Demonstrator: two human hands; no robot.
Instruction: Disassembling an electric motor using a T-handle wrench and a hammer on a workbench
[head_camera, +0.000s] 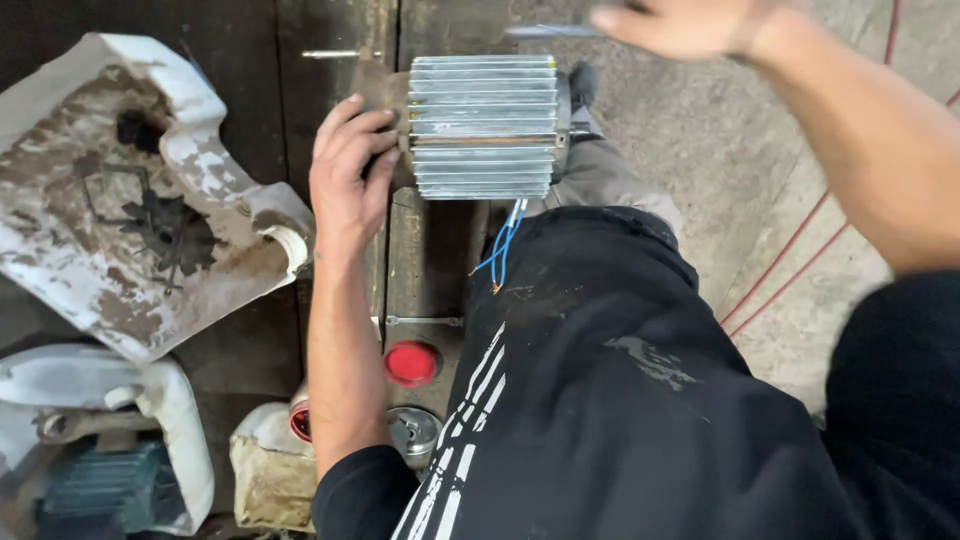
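1. Biggest thing in the shot was the finned metal motor housing (482, 125), lying on its side across a dark wooden bench (250, 60), fins running left to right. It looked bare, so I'd guess it was already pulled out of whatever it ran.
2. The left hand (348, 170) was pressed flat against the housing's left end, fingers curled loosely round the edge, bracing it more than gripping.
3. The right hand (680, 22) was up above the far side, blurred, apparently holding a thin metal rod or tool (550, 31). Can't tell how tight the grip was.
4. Blue wires (507, 235) hung loose from the underside with bare ends, hooked to nothing. Still left to sort, I reckon.
5. A red cap (411, 362) sat on the bench nearer the body, well apart from the housing.
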